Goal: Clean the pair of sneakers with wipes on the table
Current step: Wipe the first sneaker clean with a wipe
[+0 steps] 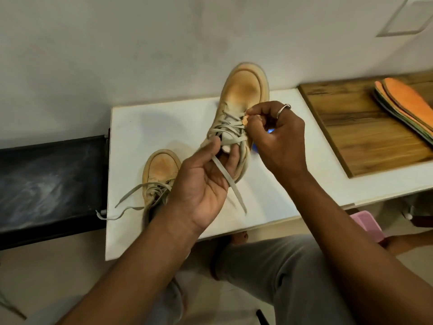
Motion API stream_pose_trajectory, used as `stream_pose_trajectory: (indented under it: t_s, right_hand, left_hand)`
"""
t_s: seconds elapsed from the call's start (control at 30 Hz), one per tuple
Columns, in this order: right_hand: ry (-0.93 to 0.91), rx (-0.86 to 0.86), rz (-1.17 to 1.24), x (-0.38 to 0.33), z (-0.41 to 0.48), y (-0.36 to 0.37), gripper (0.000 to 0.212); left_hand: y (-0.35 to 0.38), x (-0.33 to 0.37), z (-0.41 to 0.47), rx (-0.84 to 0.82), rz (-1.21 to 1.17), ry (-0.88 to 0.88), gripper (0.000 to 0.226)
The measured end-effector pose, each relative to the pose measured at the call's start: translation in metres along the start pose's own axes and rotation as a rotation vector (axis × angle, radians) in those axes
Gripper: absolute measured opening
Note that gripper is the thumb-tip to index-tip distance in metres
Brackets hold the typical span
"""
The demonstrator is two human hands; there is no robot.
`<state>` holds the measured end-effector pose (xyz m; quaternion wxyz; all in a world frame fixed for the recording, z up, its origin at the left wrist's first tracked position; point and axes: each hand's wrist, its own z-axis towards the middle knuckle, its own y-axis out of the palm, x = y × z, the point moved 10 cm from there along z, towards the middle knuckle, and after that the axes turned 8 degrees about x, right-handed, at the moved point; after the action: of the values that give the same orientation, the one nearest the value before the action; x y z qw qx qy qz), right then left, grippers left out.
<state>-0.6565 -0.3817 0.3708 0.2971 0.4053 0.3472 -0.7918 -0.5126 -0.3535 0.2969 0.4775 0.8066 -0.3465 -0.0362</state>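
Note:
Two tan lace-up sneakers are in view. One sneaker [243, 95] is lifted above the white table [145, 127], toe pointing away from me. My left hand [203, 181] grips it from below at the opening, a loose grey lace [230, 184] running across the palm. My right hand [278, 139], with a ring on one finger, pinches the lace near the eyelets on the shoe's right side. The second sneaker [161, 170] stands on the table at the left, laces trailing toward the front edge. No wipes are visible; a blue item [271, 131] peeks from behind my right hand.
A wooden board [351, 127] lies on the table's right part with orange insoles [407, 104] stacked on it. A dark bench [51, 181] adjoins the table's left side. A white wall rises behind. My knees in grey trousers are below the front edge, near a pink object [367, 226].

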Motion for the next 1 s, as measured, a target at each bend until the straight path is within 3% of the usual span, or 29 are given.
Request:
stream_pose_trajectory:
  t_s: [0.13, 0.27, 0.47, 0.6, 0.7, 0.83, 1.0]
  right_hand:
    - [0.157, -0.240, -0.094, 0.040, -0.002, 0.013, 0.013]
    - [0.198, -0.388, -0.139, 0.059, -0.007, 0.027, 0.014]
    - [0.225, -0.579, -0.203, 0.078, -0.014, 0.047, 0.017]
    - [0.257, -0.730, -0.324, 0.098, -0.026, 0.066, 0.013]
    - [0.259, -0.715, -0.340, 0.101, -0.024, 0.070, 0.016]
    - [0.179, -0.544, -0.358, 0.092, -0.004, 0.069, 0.026]
    - [0.155, -0.622, -0.470, 0.093, -0.008, 0.087, 0.026]
  left_hand:
    - [-0.015, -0.010, 0.005, 0.081, 0.141, -0.048, 0.020]
    - [-0.023, -0.005, 0.010, 0.133, 0.249, -0.040, 0.027]
    - [-0.016, -0.025, -0.001, 0.080, 0.332, -0.161, 0.014]
    - [-0.026, -0.033, 0.000, 0.135, 0.341, -0.201, 0.010]
    - [-0.036, -0.030, 0.004, 0.195, 0.380, -0.179, 0.011]
    - [-0.045, -0.023, 0.011, 0.269, 0.391, -0.122, 0.012]
    - [-0.050, -0.026, 0.019, 0.358, 0.382, -0.076, 0.011]
